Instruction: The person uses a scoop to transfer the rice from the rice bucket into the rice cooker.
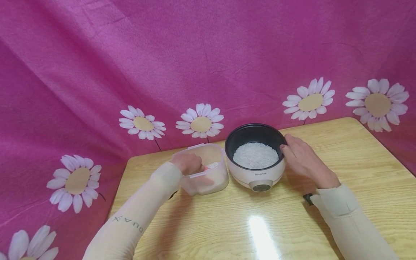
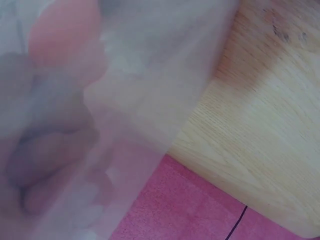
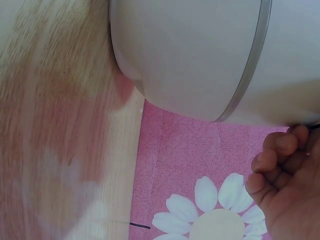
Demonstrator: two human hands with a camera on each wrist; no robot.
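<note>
Only the head view shows the cooker's (image 1: 239, 172) rice (image 1: 256, 155), left hand (image 1: 188, 163) gripping pink scoop (image 2: 65, 35), right hand (image 1: 302, 159) clasping rim (image 1: 255, 125)

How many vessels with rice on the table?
2: the plastic container, with the left hand inside, and the cooker to its right, touched by the right hand. None appears hidden.

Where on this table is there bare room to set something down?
Bare: the near table between the sleeves, in front of the tub and cooker; also the far right corner, between cloth and right hand. Crowded: tub and cooker stand side by side, left hand inside the tub, right at the cooker's rim.
</note>
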